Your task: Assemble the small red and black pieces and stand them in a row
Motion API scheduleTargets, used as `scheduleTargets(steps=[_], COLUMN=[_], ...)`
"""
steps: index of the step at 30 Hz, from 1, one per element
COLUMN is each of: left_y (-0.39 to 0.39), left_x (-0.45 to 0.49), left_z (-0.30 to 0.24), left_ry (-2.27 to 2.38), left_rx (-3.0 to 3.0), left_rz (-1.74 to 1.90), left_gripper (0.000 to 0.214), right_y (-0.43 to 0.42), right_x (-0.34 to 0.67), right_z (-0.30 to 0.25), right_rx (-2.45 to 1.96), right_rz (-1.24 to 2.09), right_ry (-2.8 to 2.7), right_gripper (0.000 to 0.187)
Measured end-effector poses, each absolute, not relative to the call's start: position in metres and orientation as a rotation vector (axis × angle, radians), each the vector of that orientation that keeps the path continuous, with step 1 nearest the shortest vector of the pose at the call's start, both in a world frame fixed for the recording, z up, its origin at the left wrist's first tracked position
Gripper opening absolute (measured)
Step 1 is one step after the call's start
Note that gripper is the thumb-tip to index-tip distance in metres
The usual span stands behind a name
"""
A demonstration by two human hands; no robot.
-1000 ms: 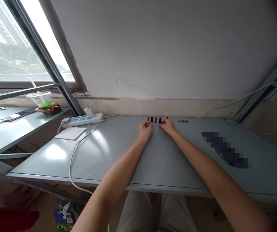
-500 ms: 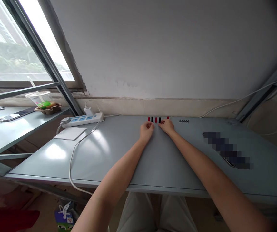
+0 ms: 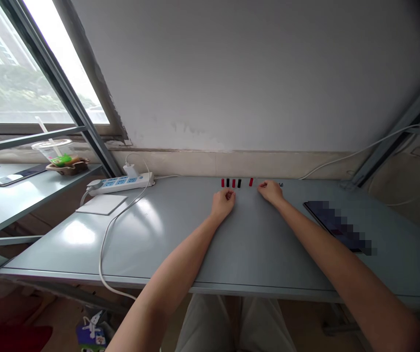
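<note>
Resting your curled, seemingly empty left hand (image 3: pixel 223 204) and right hand (image 3: pixel 270 191) on the desk (image 3: pixel 254 244), you face four upright pegs (image 3: pixel 231 183) in a row, one red peg (image 3: pixel 251 182) apart

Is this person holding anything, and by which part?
Nothing appears held: the left hand and right hand rest curled on the grey tabletop, just short of small red and black upright pieces.

Grey metal tabletop (image 3: pixel 250 239), laid with small items.
A row of small red and black pieces (image 3: pixel 231 183) stands near the far edge; a white power strip (image 3: pixel 121 184), white pad (image 3: pixel 101 204), white cable (image 3: pixel 111 225) and partly blurred dark tablet (image 3: pixel 327 220) lie on either side.
</note>
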State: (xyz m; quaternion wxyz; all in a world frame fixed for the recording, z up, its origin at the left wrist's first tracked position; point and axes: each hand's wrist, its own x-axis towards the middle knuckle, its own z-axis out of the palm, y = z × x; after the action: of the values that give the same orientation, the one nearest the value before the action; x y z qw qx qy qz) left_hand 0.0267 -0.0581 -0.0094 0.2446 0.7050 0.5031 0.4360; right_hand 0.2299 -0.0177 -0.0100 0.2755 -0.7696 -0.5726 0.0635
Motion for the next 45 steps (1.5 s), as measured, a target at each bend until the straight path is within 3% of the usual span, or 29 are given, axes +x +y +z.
scheduleTargets(steps=[10, 20, 35, 45], left_y=[-0.061, -0.061, -0.065, -0.075], left_x=[0.026, 0.027, 0.028, 0.032], left_z=[-0.008, -0.003, 0.01, 0.018], left_ry=[1.345, 1.317, 1.208, 1.073], left_rx=[1.929, 1.793, 1.279, 1.367], left_rz=[1.212, 1.252, 1.226, 1.093], left_gripper=[0.016, 0.014, 0.011, 0.012], right_y=[0.006, 0.01, -0.055, -0.077], right_x=[0.225, 0.208, 0.186, 0.18], right_z=[-0.017, -0.018, -0.004, 0.0], right_rx=[-2.146, -2.088, -1.685, -1.693], right_rz=[0.297, 0.219, 0.314, -0.013], right_ry=[-1.503, -1.527, -1.771, -2.032], right_gripper=[0.044, 0.025, 0.02, 0.014])
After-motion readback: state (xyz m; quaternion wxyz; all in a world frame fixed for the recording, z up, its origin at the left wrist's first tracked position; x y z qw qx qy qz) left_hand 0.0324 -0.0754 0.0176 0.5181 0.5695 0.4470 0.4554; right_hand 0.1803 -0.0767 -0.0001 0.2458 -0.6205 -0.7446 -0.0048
